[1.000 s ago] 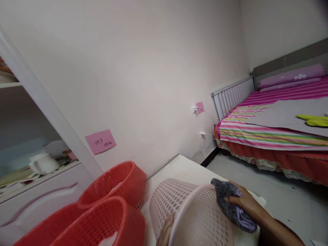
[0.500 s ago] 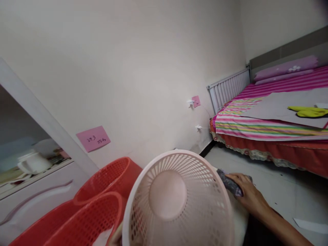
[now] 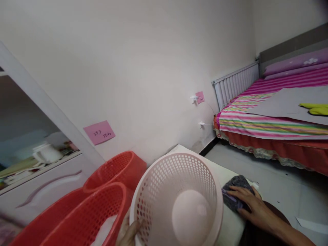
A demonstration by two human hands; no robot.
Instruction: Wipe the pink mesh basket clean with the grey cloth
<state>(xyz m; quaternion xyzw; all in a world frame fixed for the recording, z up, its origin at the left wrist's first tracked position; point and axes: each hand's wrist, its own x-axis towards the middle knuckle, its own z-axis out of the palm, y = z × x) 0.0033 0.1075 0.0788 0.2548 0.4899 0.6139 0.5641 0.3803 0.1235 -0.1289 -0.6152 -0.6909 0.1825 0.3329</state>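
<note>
Fingers of the left hand (image 3: 129,232) curl round the near rim of the pink basket (image 3: 179,201), gripping it, mouth tipped toward the camera and its solid bottom showing inside. Basket sits tilted over the white table (image 3: 232,230), just beside the fingers' grip; nothing visible in it. Right hand (image 3: 249,208) lies flat, fingers (image 3: 234,199) stretched and pressing on a grey-purple cloth (image 3: 237,191), which lies on the table just right of the basket's rim, touching or nearly so; not clenched round it.

Judged progress: cloth is off the basket and down on the table, so wiping looks paused or finished on this side; how clean the mesh is cannot be told.

Left of the gripping fingers: two red baskets (image 3: 112,191), something white inside the nearer. Beyond: wall with pink note (image 3: 99,132), cabinet (image 3: 38,171). Far right: striped bed (image 3: 269,119).
</note>
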